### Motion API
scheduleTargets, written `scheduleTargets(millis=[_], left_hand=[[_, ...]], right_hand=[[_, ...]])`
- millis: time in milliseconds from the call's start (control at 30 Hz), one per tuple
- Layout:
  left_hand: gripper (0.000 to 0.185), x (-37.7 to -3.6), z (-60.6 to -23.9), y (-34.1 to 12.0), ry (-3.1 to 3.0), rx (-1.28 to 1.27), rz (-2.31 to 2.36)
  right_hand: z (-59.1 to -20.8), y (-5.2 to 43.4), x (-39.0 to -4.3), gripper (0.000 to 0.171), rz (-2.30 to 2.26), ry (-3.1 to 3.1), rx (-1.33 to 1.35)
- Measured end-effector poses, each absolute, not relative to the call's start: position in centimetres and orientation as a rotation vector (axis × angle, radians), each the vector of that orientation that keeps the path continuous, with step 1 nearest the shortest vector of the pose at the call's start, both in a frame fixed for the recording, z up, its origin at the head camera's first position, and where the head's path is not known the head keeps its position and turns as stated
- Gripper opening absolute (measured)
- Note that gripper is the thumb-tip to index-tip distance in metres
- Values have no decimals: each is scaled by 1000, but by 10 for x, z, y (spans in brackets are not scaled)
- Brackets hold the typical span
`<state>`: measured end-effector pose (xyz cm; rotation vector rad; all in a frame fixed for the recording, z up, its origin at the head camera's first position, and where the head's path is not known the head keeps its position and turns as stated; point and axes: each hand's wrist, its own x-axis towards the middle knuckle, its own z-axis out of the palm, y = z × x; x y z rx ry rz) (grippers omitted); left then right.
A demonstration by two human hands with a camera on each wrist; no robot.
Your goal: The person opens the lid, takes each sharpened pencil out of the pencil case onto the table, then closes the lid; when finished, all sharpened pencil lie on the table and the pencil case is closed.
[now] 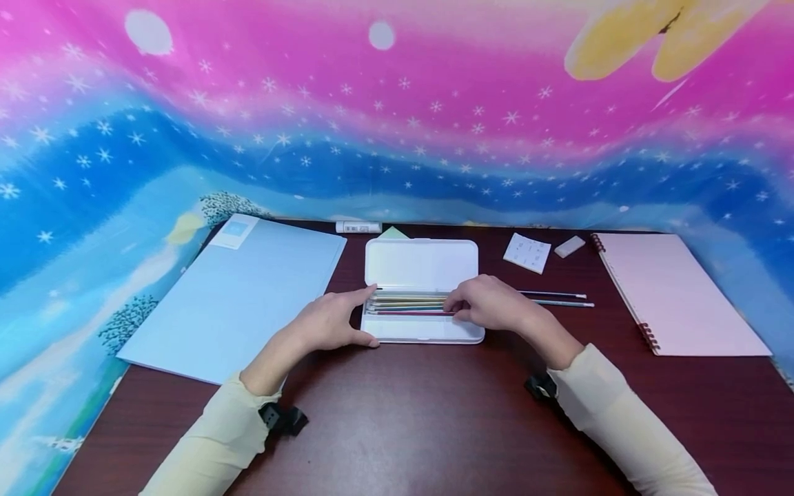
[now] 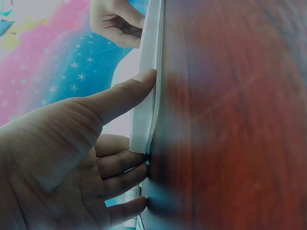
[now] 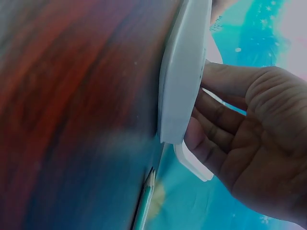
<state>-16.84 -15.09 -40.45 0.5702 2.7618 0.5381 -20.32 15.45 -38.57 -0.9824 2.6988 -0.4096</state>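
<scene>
A white pencil case [image 1: 422, 331] lies with its lid [image 1: 422, 265] raised at the back. Several pencils [image 1: 403, 304] in different colours rest side by side inside it. My left hand [image 1: 325, 320] grips the case's left end, the thumb [image 2: 129, 93] along its front edge and the other fingers at the end and back. The right hand [image 1: 490, 302] reaches over the right end of the case with curled fingers, pinching at the pencils' ends; its fingertips are partly hidden behind the case wall [image 3: 184, 81]. Two more pencils [image 1: 558, 303] lie on the table right of the case.
A light blue folder [image 1: 248, 296] lies at the left, a pink spiral notebook [image 1: 682, 296] at the right. Behind the case are a white glue stick [image 1: 358, 227] and a green paper corner [image 1: 393, 234]. A printed paper square [image 1: 527, 253] and an eraser [image 1: 569, 246] lie back right.
</scene>
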Motion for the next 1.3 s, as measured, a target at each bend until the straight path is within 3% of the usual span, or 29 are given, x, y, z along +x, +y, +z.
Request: scheduleTargets(millis=[433, 733, 1300], left_hand=[[102, -169, -403, -151, 2763, 574, 544], [102, -169, -404, -151, 2760, 579, 555], [102, -170, -405, -151, 2759, 571, 542]], right_hand=[[-381, 147, -204, 11, -337, 2654, -957], [-382, 148, -202, 25, -356, 2629, -950], [-372, 189, -208, 25, -621, 2784, -900]])
